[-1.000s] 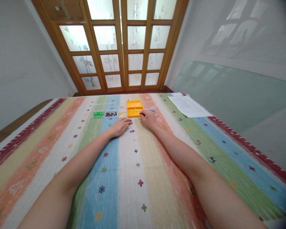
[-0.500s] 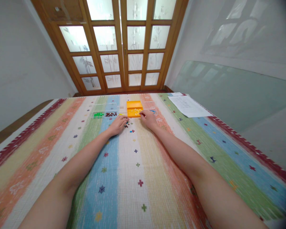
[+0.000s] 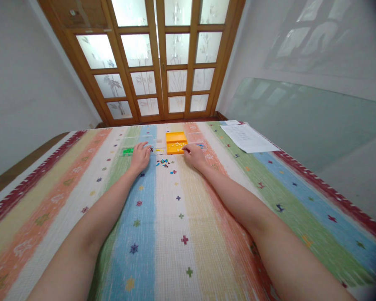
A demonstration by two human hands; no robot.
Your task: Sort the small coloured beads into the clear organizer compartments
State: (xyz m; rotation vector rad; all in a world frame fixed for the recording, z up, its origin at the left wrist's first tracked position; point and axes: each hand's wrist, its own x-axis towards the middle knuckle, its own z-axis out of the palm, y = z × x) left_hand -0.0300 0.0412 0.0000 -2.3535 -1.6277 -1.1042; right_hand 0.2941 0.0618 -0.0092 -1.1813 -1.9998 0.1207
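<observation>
- And here's the left hand (image 3: pixel 141 155) at about eleven o'clock, over the clear case (image 3: pixel 163 151), fingers loosely spread — whether a piece sits between them, I cannot tell
- Over to the right hand (image 3: pixel 193 154), just past twelve, thumb and forefinger drawn close at the right edge of the yellow box (image 3: pixel 176 136); a pinched piece can't be made out
- The relation that counts: the loose pieces (image 3: pixel 163 162) lie on the striped cloth (image 3: pixel 163 234) between the hands, half past three from the left, nearly nine from the right — and the left is nearer
- That scatter is ragged, pointing nowhere in particular, spreading roughly nine to three
- The yellow box stands open, white pieces (image 3: pixel 179 145) in its near half, its long axis seemingly six to twelve; it's ten o'clock from the right hand, which is the nearer one
- The clear case runs nine to three, green pieces (image 3: pixel 128 151) at its nine o'clock end, yellow pieces (image 3: pixel 159 150) towards three
</observation>
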